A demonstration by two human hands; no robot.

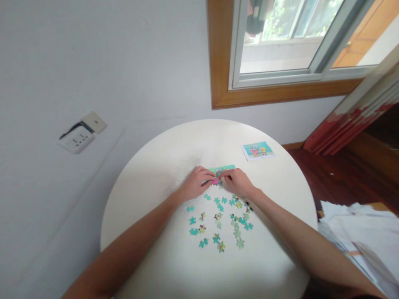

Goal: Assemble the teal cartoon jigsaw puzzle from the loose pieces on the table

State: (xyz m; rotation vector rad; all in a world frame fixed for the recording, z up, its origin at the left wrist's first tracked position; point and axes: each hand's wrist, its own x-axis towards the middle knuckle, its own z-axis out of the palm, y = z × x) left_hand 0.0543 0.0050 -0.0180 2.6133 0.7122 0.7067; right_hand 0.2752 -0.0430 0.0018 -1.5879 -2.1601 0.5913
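Observation:
A partly joined jigsaw puzzle [230,167], mostly turquoise along its top, lies on the round white table [146,178] between my hands. My left hand [197,182] comes in from its left side, thumb and fingertips closed at a pink jigsaw piece [215,181] on the lower part. From the right, my right hand [237,181] reaches over the puzzle with its index finger bent down and the other fingers curled; whatever is under those fingertips is hidden. Nearer to me lie several loose jigsaw pieces [237,230], turquoise, pale green and multicoloured, some touching each other.
A picture card [258,150] with pink and yellow cartoon figures lies at the table's back right. The wall with a socket [77,139] stands behind and left, and a window [280,45] is above. Papers [358,236] are piled right of the table, below a curtain [346,116].

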